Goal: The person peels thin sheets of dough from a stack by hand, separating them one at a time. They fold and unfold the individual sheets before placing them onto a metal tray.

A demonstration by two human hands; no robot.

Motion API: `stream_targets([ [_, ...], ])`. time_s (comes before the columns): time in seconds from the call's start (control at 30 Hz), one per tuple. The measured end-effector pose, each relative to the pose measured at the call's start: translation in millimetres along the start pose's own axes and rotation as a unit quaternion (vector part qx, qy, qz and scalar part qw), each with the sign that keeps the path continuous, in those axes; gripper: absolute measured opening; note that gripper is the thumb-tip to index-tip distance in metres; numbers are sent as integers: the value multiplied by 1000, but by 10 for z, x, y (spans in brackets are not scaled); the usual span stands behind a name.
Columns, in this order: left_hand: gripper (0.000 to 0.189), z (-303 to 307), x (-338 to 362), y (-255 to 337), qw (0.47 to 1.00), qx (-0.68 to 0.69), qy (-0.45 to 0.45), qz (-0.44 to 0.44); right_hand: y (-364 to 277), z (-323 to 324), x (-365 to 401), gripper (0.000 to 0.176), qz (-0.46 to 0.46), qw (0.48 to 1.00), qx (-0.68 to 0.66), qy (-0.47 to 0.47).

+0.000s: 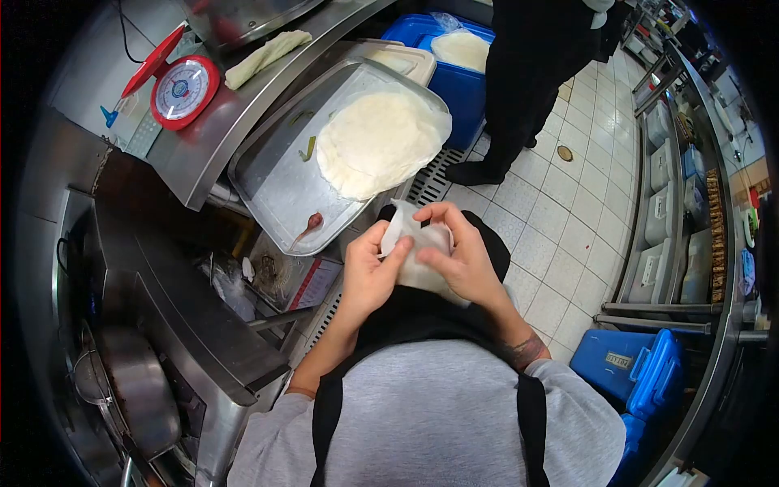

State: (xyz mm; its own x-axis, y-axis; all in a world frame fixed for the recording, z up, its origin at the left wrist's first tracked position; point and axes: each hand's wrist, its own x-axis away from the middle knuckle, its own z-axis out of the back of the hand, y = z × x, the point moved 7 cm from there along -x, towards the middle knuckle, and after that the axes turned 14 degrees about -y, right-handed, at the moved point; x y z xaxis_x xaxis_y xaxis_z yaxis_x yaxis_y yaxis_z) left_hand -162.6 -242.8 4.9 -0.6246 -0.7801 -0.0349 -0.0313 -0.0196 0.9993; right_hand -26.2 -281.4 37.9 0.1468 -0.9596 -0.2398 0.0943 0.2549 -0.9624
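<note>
My left hand (pixel 367 274) and my right hand (pixel 464 258) are in front of my lap, both with fingers closed on a thin, pale dough sheet (pixel 430 278). The sheet is bunched between the thumbs and fingers, and part of it hangs down below them. Just beyond my hands is a metal tray (pixel 268 174) bearing a stack of round, thin dough sheets (pixel 377 142). Some green scraps and a small reddish-brown piece with a thin tail (pixel 312 221) also lie on the tray.
A red dial scale (pixel 185 91) and a rolled pale sheet (pixel 266 59) sit on the steel counter. Behind the tray is a blue bin (pixel 457 93) near a standing person in black (pixel 531 73). Shelving and a blue box (pixel 602 359) are at right, a metal pot (pixel 138 390) at lower left.
</note>
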Motion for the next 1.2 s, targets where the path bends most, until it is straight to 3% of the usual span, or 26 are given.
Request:
stream_targets([
  [0.07,12,34,8,26,1000,13,20,-11,38,30,13,23,-35,996,80,-2],
  [0.13,13,78,16,25,998,-66,13,-13,101,88,14,14,-75,986,145,20],
  [0.2,14,144,34,55,991,-130,30,-34,204,257,61,15,-53,984,151,81],
  [0.3,13,343,81,68,991,-68,109,-49,261,662,134,13,-56,975,91,195],
  [0.33,13,364,82,39,993,-57,95,-31,270,768,168,12,-62,968,61,237],
  [0.43,15,404,118,-65,998,-21,57,24,195,745,146,9,-67,979,43,187],
  [0.53,22,201,45,-100,993,-84,-88,-1,18,463,50,8,42,992,106,49],
  [0.63,29,-30,27,-134,992,77,-87,39,-45,165,1,8,55,997,30,-44],
  [0.67,20,-52,10,-123,992,120,-22,17,9,120,37,12,28,997,-54,-55],
  [0.77,11,60,-11,-311,991,123,-46,21,159,294,106,21,-18,988,-146,40],
  [0.8,9,70,-8,-144,997,69,-20,-13,125,371,68,34,1,995,-93,37],
  [0.9,11,84,15,20,999,-3,-2,-33,7,347,40,46,20,997,-63,-51],
  [0.93,13,74,16,85,997,-68,16,-40,-27,304,35,62,21,995,24,-95],
  [1.03,11,-79,44,315,981,-186,-4,-51,-75,121,16,71,-50,985,61,-150],
  [1.07,11,-121,54,399,974,-216,-5,-61,-58,72,-6,72,-20,988,78,-133],
  [1.17,10,9,95,327,978,-198,30,-52,151,35,13,64,-90,993,26,-77],
  [1.2,9,64,108,351,976,-208,44,-38,78,75,10,53,-108,991,41,-73],
])
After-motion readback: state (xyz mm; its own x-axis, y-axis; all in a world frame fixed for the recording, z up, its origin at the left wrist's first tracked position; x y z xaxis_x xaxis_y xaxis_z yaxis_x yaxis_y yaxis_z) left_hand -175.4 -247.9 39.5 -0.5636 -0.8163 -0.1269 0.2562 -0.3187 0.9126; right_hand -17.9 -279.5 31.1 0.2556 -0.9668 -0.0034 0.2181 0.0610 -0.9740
